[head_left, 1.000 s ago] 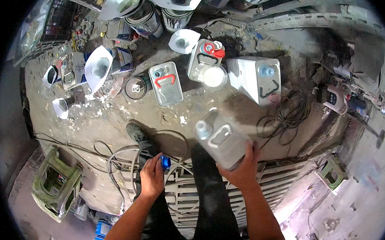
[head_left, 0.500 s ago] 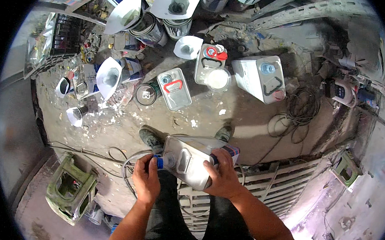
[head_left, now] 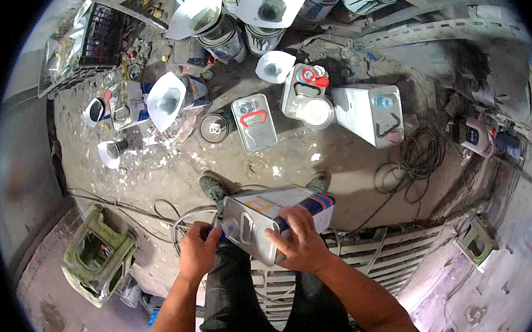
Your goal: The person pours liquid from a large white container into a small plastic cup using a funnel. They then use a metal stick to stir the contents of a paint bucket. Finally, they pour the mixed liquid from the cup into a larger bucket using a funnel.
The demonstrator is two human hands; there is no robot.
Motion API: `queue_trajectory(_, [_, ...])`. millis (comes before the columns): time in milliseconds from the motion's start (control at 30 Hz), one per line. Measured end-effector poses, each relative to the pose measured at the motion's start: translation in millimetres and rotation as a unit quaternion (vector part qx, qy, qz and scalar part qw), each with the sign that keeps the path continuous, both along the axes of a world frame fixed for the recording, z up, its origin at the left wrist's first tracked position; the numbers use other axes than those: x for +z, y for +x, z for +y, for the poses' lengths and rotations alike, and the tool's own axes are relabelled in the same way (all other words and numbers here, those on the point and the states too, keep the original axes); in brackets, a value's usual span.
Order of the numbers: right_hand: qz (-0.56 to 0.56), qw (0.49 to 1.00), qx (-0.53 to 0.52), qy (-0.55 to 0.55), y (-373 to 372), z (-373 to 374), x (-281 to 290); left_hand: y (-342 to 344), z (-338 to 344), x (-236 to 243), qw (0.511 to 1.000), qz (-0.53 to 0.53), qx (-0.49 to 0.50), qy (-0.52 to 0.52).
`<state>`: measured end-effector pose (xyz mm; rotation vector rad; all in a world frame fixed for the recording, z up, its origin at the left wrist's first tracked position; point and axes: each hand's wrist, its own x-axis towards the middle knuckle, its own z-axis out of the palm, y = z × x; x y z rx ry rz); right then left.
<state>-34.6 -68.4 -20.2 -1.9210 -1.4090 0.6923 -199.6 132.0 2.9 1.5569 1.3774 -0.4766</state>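
Note:
A rectangular metal tin (head_left: pixel 269 206) with a printed side rests tipped over my lap, its top end toward the left. On that end are a folding handle and a pale plastic spout (head_left: pixel 231 228). My right hand (head_left: pixel 300 239) lies over the tin's near side, fingers curled round its edge and gripping it. Just beside the spout, my left hand (head_left: pixel 198 247) is closed in a pinch on a blue cap (head_left: pixel 221 237), mostly covered by the fingers. Whether the cap still touches the spout is hard to see.
Ahead on the stained floor stand a tin with a red handle (head_left: pixel 257 136), a white tin (head_left: pixel 359 114), a round can (head_left: pixel 214 129) and several paper funnels (head_left: pixel 167 102). Coiled cable (head_left: pixel 423 153) lies right. Under my legs is a slatted grate (head_left: pixel 365 253); a green frame-like part (head_left: pixel 96 259) sits left.
The tin has turned, so more of its printed side shows and its spout end faces nearer my body. My left hand has moved slightly down with the blue cap, now more hidden.

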Motion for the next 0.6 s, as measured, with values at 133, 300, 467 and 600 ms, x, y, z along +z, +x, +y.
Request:
queue_trajectory(133, [-0.006, 0.999, 0.045, 0.025, -3, 9, -4, -15, 19, -2, 0.963, -0.091, -0.25, 0.032])
queue_trajectory(300, [0.025, 0.995, 0.096, -0.013, -15, 21, -7, -36, 21, -2, 0.884, -0.12, -0.448, 0.065])
queue_trajectory(467, [0.031, 0.994, 0.107, 0.006, -27, 35, -12, -65, 30, -1, 0.891, -0.163, -0.415, 0.089])
queue_trajectory(600, [0.065, 0.993, 0.089, 0.03, -38, 53, -17, -78, 42, 0, 0.978, 0.003, -0.194, 0.07])
